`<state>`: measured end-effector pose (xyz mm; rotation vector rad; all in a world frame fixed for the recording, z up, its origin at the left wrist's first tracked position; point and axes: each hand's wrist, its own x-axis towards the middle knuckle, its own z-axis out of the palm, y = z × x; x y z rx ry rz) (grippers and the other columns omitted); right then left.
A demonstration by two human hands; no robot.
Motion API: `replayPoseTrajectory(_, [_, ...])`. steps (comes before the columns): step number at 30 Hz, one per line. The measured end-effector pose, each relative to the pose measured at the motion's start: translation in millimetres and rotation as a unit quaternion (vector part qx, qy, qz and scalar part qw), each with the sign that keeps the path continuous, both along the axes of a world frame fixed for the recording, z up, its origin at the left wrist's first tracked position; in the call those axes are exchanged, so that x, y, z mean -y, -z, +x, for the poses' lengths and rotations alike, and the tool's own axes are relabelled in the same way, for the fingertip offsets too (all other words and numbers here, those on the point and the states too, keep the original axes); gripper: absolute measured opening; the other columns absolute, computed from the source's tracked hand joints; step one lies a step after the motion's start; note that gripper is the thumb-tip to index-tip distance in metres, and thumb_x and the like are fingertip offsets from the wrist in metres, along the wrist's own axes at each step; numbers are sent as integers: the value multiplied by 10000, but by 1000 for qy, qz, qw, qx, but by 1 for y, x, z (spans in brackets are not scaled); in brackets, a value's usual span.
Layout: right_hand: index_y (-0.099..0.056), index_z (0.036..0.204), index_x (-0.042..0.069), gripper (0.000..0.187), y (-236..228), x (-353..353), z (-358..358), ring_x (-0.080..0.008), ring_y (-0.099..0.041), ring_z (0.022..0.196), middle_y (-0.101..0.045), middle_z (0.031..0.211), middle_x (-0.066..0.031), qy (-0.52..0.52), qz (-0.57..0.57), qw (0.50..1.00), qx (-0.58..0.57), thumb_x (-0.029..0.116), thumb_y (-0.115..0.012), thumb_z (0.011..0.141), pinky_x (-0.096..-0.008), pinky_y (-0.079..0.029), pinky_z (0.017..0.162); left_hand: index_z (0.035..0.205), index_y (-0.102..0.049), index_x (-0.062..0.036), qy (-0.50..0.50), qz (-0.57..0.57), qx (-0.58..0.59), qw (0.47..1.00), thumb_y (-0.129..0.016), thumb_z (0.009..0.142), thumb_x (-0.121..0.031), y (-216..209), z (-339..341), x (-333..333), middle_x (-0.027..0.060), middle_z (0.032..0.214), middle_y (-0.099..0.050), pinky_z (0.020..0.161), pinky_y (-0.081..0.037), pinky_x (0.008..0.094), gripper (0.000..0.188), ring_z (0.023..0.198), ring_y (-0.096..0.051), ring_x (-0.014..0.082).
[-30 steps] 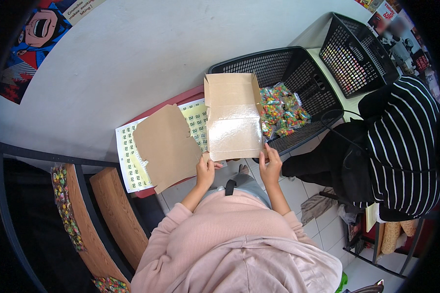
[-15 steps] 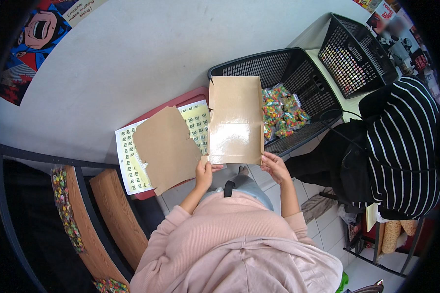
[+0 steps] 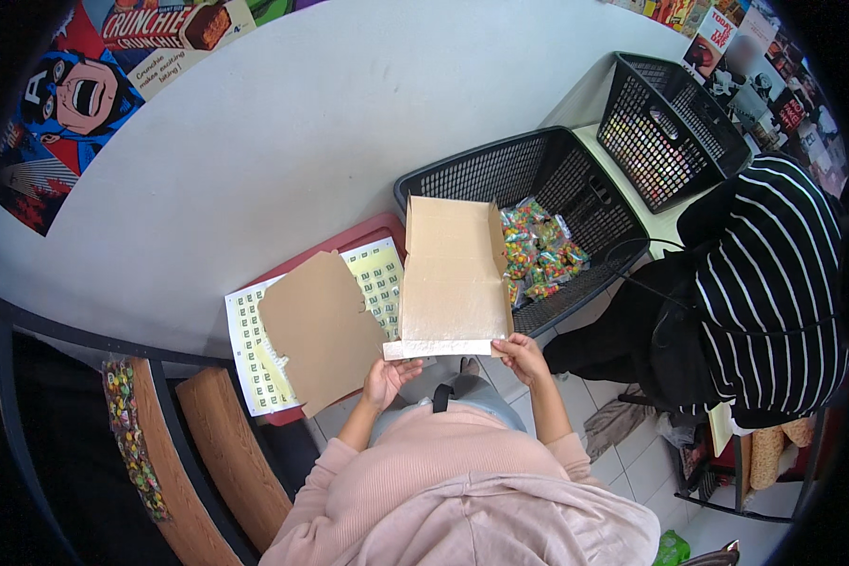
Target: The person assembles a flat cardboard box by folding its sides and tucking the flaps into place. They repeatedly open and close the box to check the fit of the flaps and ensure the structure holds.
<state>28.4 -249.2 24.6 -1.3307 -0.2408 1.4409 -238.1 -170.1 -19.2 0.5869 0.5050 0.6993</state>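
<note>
The open carton [image 3: 451, 292] lies ahead of both hands, at 1 o'clock from the left hand [image 3: 391, 380] and at 11 o'clock from the right hand [image 3: 521, 358]. The right hand has its thumb and fingers closed on the carton's near right corner, pinching it at the end of the pale near flap [image 3: 443, 348]. The left hand is mostly open at the near left corner, fingers stretched toward 2 o'clock just below the flap; whether it bears any weight I cannot tell. The carton is thin tan board, long and rectangular, creased across its middle, with low side walls and a slightly shiny inner face. At 8 o'clock from it lies a flat, matt brown cardboard piece [image 3: 321, 325] with ragged edges, over a white-and-yellow printed sheet [image 3: 379, 274] on a smooth red tray [image 3: 379, 226]. Toward 2 o'clock, a black plastic lattice basket [image 3: 594, 193] holds crinkly clear packets [image 3: 542, 247] of small multicoloured pieces.
</note>
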Motion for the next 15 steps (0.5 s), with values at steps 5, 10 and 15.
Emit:
replayPoseTrajectory(5, [-504,631,73,183,-1,-2,-1,-57,-446,418,-552,584,-29,-12,-2,997,77,58,-680,677,-169,-325,373,1196,-344,-17,72,2,-7,997,-202,895,-409,-6,10,-1,145,1137,-460,806,-439,426,515,1023,-478,288])
replayPoseTrajectory(10, [-494,629,70,203,-1,-2,-4,-59,-454,410,-547,569,-31,-17,19,989,144,57,-694,658,-177,-324,359,1178,-371,-38,74,-6,-6,997,-189,863,-527,-10,21,-1,133,1108,-479,760,-448,406,610,983,-492,250])
replayPoseTrajectory(15, [-450,604,96,268,-4,-2,-6,-53,-434,395,-510,530,-5,-23,6,984,174,77,-713,650,-173,-329,352,1166,-383,-54,89,16,-10,996,-218,839,-571,-13,24,-4,122,1074,-498,722,-455,382,633,968,-499,225])
